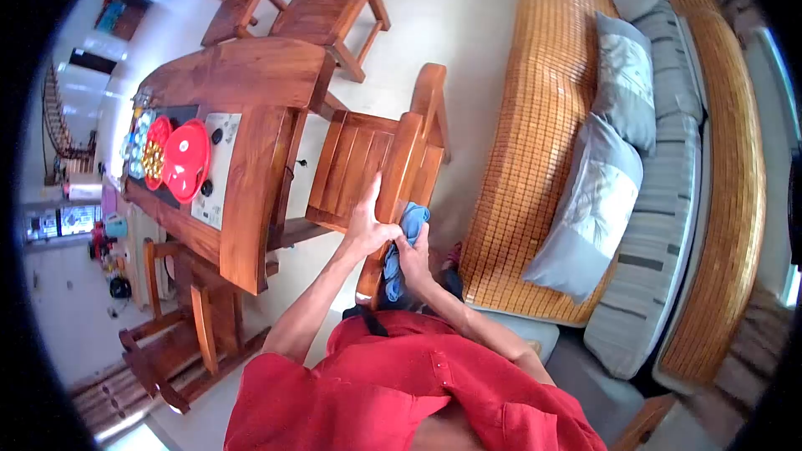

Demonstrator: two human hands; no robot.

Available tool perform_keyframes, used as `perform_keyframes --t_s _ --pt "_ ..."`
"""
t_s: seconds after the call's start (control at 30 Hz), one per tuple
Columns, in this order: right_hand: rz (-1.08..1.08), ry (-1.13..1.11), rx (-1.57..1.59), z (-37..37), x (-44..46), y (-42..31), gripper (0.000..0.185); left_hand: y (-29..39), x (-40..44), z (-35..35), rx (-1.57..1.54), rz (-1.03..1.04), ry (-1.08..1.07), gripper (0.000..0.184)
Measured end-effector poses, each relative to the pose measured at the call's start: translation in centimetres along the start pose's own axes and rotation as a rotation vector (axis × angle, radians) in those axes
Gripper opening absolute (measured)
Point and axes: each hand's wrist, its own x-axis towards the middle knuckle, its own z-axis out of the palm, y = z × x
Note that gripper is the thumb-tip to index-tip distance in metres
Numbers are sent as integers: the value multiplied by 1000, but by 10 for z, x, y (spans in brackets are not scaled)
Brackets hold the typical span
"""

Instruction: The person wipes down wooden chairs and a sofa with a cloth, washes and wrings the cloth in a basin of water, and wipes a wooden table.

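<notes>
A wooden chair [355,163] stands in front of me, its top back rail [401,163] running up the middle of the view. My right hand [414,255] is closed on a blue cloth [413,221], which is bunched against the outer side of the rail. On the rail's other side my left hand [368,225] rests with its fingers stretched out and apart, its thumb side close to my right hand. Part of the cloth hangs below my right hand.
At the left is a wooden table [267,150] with a red lid [185,160] and a red tray [155,150]. More wooden chairs [322,8] stand beyond and beside it. A sofa with a woven mat [535,134] and grey pillows [589,205] lies at the right.
</notes>
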Motion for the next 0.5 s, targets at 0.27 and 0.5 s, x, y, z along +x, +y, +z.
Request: perform_keyframes --t_s 0.27,0.5 --pt "248 -116 160 -9 54 23 53 -8 18 3 31 64 74 93" --pt "384 -205 -62 -40 124 -88 30 -9 34 -11 125 113 -7 87"
